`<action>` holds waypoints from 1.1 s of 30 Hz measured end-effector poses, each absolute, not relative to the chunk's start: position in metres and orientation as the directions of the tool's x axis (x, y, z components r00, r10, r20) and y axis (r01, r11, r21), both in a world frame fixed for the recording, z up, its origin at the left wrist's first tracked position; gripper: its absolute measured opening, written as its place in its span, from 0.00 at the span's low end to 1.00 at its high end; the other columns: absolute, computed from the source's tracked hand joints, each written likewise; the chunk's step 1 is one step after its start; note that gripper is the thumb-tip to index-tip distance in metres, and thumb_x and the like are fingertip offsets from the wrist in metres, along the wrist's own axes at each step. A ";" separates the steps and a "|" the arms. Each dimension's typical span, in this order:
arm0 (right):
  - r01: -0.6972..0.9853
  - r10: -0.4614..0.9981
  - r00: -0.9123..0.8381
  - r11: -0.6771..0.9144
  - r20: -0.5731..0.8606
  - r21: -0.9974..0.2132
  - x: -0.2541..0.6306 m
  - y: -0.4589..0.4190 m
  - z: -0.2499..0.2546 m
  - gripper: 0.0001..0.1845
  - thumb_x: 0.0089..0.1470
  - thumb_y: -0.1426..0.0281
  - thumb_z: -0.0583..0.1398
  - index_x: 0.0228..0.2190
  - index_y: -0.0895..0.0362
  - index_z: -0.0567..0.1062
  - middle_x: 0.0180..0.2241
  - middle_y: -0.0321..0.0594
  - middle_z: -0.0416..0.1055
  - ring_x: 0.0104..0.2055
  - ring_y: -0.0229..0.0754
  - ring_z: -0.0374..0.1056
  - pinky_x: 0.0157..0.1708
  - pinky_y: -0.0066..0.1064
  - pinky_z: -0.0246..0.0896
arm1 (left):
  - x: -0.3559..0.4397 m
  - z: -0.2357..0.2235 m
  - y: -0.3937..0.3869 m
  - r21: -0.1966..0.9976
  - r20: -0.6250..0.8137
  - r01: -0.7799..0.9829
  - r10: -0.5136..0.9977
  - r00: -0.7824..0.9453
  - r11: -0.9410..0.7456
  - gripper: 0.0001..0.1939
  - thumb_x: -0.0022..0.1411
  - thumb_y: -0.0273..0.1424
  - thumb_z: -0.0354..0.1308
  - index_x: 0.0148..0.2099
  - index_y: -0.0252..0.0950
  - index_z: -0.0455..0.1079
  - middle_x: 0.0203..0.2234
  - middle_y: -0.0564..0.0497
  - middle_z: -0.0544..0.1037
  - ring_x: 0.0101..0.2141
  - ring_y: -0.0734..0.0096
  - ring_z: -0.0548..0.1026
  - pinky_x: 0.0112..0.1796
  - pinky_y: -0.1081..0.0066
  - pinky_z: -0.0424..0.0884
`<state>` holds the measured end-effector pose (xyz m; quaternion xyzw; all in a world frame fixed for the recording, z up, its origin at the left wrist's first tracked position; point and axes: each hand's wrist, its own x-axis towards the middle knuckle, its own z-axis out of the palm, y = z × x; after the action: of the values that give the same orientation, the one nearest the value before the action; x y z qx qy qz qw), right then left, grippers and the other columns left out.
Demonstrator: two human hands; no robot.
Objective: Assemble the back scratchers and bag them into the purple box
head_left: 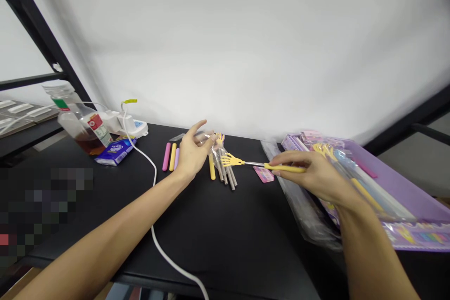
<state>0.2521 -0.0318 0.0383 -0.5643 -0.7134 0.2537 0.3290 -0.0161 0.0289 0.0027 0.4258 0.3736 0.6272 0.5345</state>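
1. Right hand (311,171) gripped the yellow back scratcher (267,166) above the black table (225,234)
2. Left hand (191,153) was beside the metal rods (231,179); whether it grasped anything, I could not tell

On desk (225,239), frame left: bottle (86,126); packet (115,151) before its base; power strip (139,129) behind packet. Centre: handles (173,157); rods (229,178) to their right; card (263,174) between rods and right-hand tray (397,178), scratchers (367,194) within.
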 end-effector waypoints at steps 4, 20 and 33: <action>0.581 0.976 -0.158 0.215 0.151 -0.785 0.248 -0.033 0.039 0.19 0.48 0.52 0.69 0.35 0.53 0.84 0.38 0.45 0.81 0.41 0.52 0.76 0.42 0.41 0.72 | -0.014 0.000 0.026 0.929 0.115 -0.350 0.992 -0.043 -0.123 0.32 0.59 0.27 0.68 0.64 0.38 0.65 0.43 0.42 0.82 0.44 0.59 0.82 0.49 0.56 0.78; 0.238 0.955 -0.298 0.066 -0.008 -0.969 0.202 -0.029 0.024 0.22 0.42 0.64 0.74 0.39 0.55 0.77 0.34 0.38 0.79 0.39 0.44 0.77 0.42 0.37 0.73 | 0.001 -0.002 0.012 0.889 0.212 -0.432 0.972 0.100 -0.150 0.38 0.57 0.32 0.70 0.67 0.45 0.59 0.42 0.47 0.81 0.44 0.57 0.82 0.51 0.57 0.76; 0.521 0.946 -0.143 0.323 0.292 -0.790 0.198 -0.024 0.010 0.26 0.39 0.55 0.75 0.25 0.53 0.66 0.20 0.27 0.60 0.22 0.34 0.54 0.21 0.29 0.49 | -0.002 -0.002 0.008 0.916 0.207 -0.394 0.929 0.306 -0.074 0.38 0.58 0.33 0.69 0.67 0.45 0.59 0.43 0.45 0.80 0.42 0.53 0.82 0.47 0.55 0.78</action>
<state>0.1982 -0.0238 0.0103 -0.5180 -0.7079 0.2650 0.4005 -0.0016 0.0076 -0.0019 0.5091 0.2629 0.5271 0.6276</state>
